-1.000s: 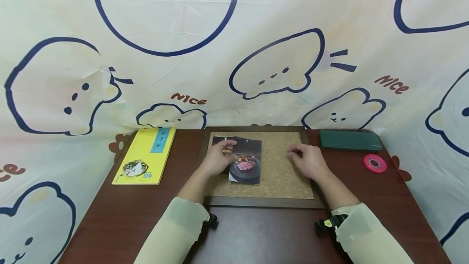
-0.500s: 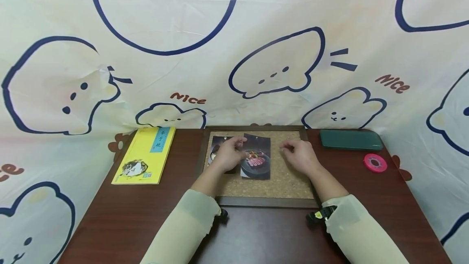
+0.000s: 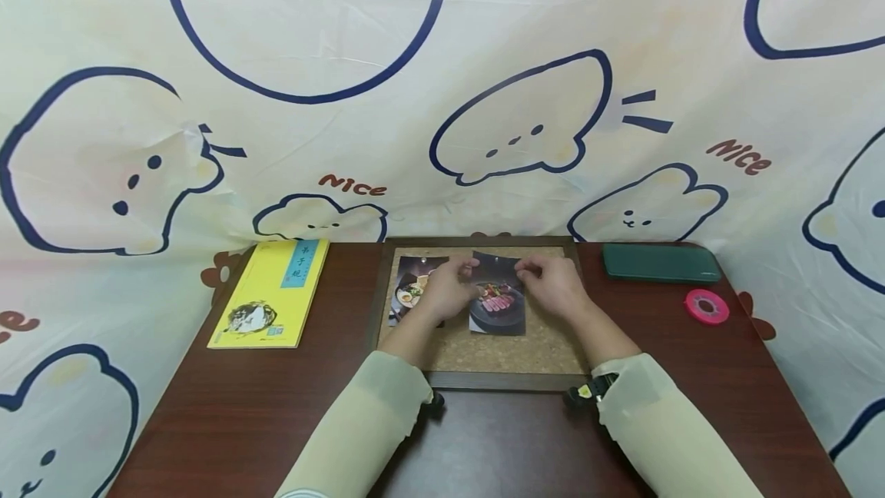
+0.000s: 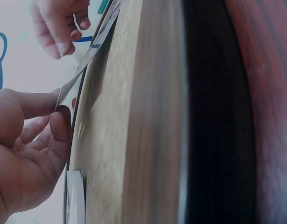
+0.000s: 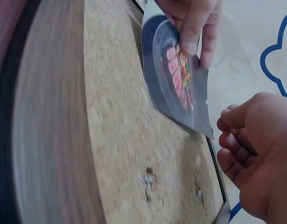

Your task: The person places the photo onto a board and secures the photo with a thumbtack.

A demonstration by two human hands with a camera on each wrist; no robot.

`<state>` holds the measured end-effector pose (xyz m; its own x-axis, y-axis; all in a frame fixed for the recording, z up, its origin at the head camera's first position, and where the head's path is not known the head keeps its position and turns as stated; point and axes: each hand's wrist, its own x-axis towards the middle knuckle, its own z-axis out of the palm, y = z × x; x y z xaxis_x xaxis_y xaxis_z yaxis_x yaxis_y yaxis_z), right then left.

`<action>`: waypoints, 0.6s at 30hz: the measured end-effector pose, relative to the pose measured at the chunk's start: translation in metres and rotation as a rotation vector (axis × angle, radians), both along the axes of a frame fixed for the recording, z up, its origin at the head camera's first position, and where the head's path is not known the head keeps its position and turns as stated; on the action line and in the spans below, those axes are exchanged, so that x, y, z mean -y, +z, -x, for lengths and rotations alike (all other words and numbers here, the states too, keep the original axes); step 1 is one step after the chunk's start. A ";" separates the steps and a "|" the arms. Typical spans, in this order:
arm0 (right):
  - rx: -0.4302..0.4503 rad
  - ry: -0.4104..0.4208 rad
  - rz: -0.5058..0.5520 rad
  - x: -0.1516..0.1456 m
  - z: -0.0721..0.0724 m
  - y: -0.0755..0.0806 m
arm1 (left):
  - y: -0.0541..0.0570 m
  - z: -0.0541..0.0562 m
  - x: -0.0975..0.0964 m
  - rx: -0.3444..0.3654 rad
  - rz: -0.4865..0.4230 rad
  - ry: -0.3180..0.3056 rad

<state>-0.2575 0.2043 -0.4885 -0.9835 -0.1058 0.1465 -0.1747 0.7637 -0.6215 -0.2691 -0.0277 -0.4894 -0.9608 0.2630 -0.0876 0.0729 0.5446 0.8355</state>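
A dark photo print of sliced meat on a plate (image 3: 498, 315) is held slightly raised over a framed cork board (image 3: 512, 356). My left hand (image 3: 448, 292) pinches its left edge between thumb and fingers; the right wrist view shows the print bowed in that grip. By the upper right corner is my right hand (image 3: 558, 287), thumb and forefinger together. A small shiny pin-like thing (image 4: 62, 55) shows at its fingertips in the left wrist view. Another food photo (image 3: 409, 294) lies on the board's left part, partly behind my left hand.
A yellow book (image 3: 276, 294) lies at the table's left. To the right are a green case (image 3: 660, 263) and a pink ring-shaped roll (image 3: 707, 307). Worn pits (image 5: 149, 179) mark the cork. A patterned cloth (image 3: 346, 137) hangs right behind the board.
My left hand has carried the meat photo rightward, uncovering more of the other photo. My right hand has come leftward to the print's upper right corner.
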 end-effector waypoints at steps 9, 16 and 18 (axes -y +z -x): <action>0.033 0.003 0.018 0.009 0.012 -0.002 | -0.003 0.004 -0.012 0.008 0.029 0.005; 0.035 0.016 0.020 0.010 0.025 -0.003 | -0.007 0.007 -0.021 -0.018 0.058 -0.005; 0.041 0.011 0.008 0.010 0.029 -0.003 | -0.008 0.008 -0.023 -0.036 0.073 -0.005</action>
<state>-0.2866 0.1942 -0.4914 -0.9875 -0.1158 0.1069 -0.1575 0.7568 -0.6345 -0.2770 -0.0049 -0.4972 -0.9624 0.2619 -0.0725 0.1047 0.6034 0.7905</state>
